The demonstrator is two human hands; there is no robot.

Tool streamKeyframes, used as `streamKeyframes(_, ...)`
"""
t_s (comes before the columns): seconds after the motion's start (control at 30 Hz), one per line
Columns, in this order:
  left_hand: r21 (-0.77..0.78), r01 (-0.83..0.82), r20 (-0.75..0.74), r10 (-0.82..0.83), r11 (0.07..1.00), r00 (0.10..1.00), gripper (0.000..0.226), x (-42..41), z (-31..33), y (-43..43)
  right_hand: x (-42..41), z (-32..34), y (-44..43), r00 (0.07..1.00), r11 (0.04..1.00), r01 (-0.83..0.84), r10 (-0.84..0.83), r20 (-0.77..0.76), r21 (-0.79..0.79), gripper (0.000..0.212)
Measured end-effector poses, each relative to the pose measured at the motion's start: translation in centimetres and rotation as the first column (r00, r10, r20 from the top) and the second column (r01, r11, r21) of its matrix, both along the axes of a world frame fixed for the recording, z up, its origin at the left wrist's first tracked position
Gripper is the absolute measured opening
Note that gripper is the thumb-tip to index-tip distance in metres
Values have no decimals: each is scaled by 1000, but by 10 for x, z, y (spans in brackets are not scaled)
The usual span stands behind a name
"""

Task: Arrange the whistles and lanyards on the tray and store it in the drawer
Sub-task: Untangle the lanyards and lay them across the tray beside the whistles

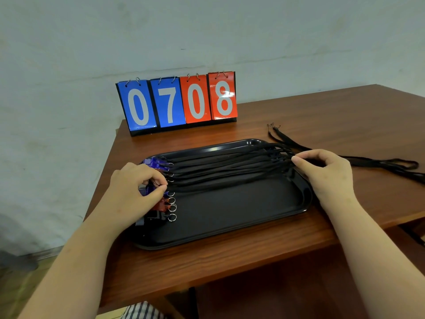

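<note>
The black flat fabric lanyards (225,166) are lying stretched in a tight row across the far half of the black rectangular plastic tray (230,215), running from its left end to its right end. Their right-hand loops are bunching together at the tray's far right corner. Along the left end of the tray the small plastic whistles (153,162) are sitting in a column: blue ones at the far side, then a red one (161,204), then a black one (156,216) nearest the person. Silver metal split rings (172,217) are pointing from the nearer whistles toward the middle of the tray. The near half of the tray is showing bare.

The left hand (135,187) is hovering over the whistle column with fingers curled, thumb and forefinger pinching the thin cord end of one of the lanyards. The right hand (326,173) is resting over the tray's right rim, fingers curled, fingertips pinching the gathered loops of the lanyards.

The tray is sitting on a brown wooden table (322,116). To its right, a few more loose black lanyards (379,163) are trailing across the tabletop, their clip ends pointing toward the back. Behind the tray a flip scoreboard (177,104) is standing, showing 07 on blue cards and 08 on red cards, in front of a pale wall (207,31).
</note>
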State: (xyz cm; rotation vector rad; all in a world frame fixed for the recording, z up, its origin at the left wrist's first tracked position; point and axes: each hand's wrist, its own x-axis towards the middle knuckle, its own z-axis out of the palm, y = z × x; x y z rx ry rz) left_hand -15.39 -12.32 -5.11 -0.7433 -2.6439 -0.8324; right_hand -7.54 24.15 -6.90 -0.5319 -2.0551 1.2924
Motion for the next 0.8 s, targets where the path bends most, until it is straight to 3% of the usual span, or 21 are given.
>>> streamKeyframes(0.8,26,-43,51,42,999,998,22,1,0,0,-3,-2,2,999,999,-33,32,28,29,7)
